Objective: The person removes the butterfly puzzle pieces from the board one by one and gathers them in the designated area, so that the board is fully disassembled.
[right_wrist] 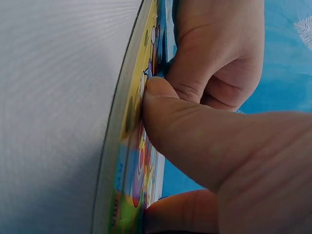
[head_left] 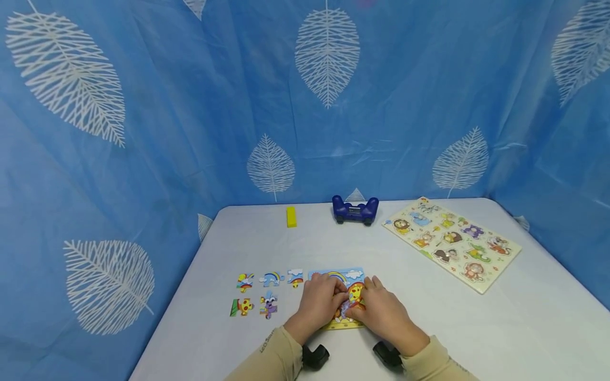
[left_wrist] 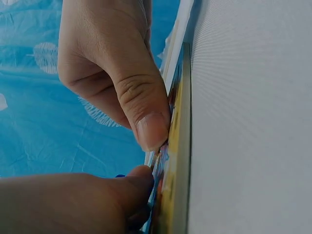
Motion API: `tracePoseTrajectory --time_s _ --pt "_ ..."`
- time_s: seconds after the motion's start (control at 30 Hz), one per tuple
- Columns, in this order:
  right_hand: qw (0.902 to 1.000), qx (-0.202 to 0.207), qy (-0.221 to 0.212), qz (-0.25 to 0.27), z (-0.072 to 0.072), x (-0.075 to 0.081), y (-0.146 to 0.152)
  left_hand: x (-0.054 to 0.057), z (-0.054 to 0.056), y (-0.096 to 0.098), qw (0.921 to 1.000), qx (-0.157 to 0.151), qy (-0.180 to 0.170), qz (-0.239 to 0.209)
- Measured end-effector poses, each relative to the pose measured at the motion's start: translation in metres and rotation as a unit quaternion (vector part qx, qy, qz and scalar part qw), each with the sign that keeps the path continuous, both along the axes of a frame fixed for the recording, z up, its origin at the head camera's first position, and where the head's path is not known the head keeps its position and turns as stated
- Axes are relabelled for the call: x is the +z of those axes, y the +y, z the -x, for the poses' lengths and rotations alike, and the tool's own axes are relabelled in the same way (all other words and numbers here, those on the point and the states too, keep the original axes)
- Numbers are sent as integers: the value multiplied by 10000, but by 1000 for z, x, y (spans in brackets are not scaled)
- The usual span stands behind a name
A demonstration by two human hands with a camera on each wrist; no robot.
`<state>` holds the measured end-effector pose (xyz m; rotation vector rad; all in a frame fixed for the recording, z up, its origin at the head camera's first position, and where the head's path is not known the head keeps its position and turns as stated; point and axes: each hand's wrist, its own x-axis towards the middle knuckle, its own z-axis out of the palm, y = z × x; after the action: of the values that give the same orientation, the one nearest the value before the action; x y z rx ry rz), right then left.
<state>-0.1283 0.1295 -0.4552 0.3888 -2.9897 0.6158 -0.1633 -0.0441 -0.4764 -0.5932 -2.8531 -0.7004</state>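
Observation:
A picture puzzle board (head_left: 351, 325) with a rainbow and a giraffe lies flat on the white table. My left hand (head_left: 320, 300) covers its left half, fingers bent and tips on the picture; whether they pinch a piece is hidden. My right hand (head_left: 387, 313) rests over the right side, its thumb (right_wrist: 168, 109) pressing on the picture and its other fingers touching the board farther up. The hands are close together near the middle. Left of the board lie several loose jigsaw pieces, among them a rainbow piece (head_left: 271, 278) and a purple piece (head_left: 269, 305).
A blue game controller (head_left: 355, 209) and a yellow block (head_left: 292, 217) lie at the table's back. An animal puzzle board (head_left: 451, 241) is at the right. Black wrist devices (head_left: 315, 357) hang under the sleeves. A blue leaf-print curtain (head_left: 381, 132) surrounds the table.

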Motion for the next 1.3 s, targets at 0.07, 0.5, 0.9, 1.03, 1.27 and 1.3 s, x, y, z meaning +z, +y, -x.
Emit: tracePoseTrajectory --time_s 0.07,0.5,0.9,1.03,1.27,1.3 --pt "10000 -17 -7 -18 0 1 1 1 1 1 9999 -49 -14 -104" --pt "10000 24 -2 -94 1 3 4 4 -1 4 9879 -59 -751 -1357" --pt "9998 105 -23 -142 2 4 3 6 0 0 9710 8 -969 -2185" --pt "9998 107 -47 -135 1 3 2 12 -2 -8 9640 91 -1094 -2420" --pt "9999 86 -81 -124 2 2 0 34 -6 -45 9597 209 -1225 -2521" --pt "9999 80 -106 -106 2 2 -1 38 -6 -52 9612 230 -1257 -2443"
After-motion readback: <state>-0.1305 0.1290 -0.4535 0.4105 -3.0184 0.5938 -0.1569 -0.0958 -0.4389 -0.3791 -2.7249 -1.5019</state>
